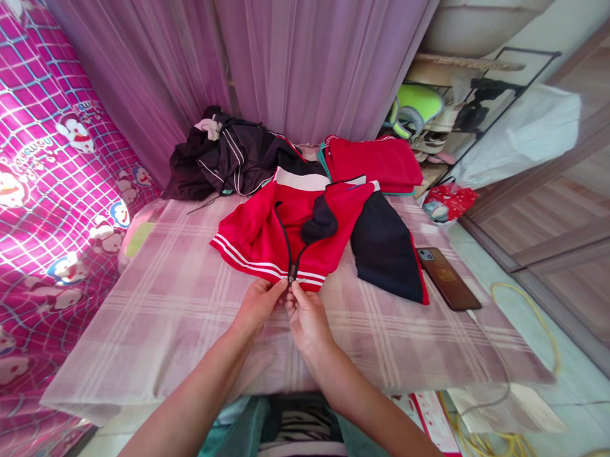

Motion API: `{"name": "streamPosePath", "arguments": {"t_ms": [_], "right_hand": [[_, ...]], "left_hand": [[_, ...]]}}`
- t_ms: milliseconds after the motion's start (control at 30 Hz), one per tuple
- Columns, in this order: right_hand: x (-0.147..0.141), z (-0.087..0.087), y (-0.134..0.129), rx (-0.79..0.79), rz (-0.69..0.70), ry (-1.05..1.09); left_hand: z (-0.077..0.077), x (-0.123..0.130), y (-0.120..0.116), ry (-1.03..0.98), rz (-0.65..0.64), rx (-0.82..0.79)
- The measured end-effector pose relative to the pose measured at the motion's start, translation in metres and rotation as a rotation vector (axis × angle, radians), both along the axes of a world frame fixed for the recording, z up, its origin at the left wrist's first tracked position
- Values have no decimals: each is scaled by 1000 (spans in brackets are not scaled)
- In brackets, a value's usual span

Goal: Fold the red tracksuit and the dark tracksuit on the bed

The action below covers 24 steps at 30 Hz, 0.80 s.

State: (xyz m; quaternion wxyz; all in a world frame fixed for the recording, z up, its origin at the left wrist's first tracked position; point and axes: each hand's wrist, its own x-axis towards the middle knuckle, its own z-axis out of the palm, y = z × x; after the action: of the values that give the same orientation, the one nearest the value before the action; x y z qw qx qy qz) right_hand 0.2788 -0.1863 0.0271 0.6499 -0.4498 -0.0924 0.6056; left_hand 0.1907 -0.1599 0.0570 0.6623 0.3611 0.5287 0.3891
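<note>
A red jacket (249, 230) with white-striped hem, white upper band and dark sleeve lies on the table, its front parted above the hem. My left hand (257, 305) pinches the hem just left of the zipper (291, 276). On the other side, my right hand (306, 315) has thumb and fingers closed at the zipper's bottom end. Both hands almost touch there, and the fingertips cover part of the zipper's lower end. The jacket's dark sleeve (384, 248) spreads to the right.
Dark clothes (237, 153) are heaped at the back left. Folded red clothes (375, 161) lie at the back right. A brown phone (448, 279) with a cable rests near the right edge of the checked tablecloth (182, 304). Yellow cord (497, 448) lies on the floor.
</note>
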Motion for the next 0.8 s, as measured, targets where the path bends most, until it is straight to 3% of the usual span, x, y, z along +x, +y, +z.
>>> {"name": "streamPosePath", "arguments": {"t_ms": [233, 467, 567, 733, 800], "right_hand": [[-5, 7, -1, -1, 34, 2], [11, 34, -20, -12, 336, 5], [24, 39, -27, 73, 455, -322], [48, 47, -8, 479, 221, -1356], [52, 47, 4, 582, 235, -1645]], "left_hand": [[1, -4, -3, -31, -4, -56], [12, -18, 6, 0, -66, -31], [17, -24, 8, -6, -69, -32], [20, -27, 8, -63, -85, -93], [20, -28, 8, -84, -74, -109]]}}
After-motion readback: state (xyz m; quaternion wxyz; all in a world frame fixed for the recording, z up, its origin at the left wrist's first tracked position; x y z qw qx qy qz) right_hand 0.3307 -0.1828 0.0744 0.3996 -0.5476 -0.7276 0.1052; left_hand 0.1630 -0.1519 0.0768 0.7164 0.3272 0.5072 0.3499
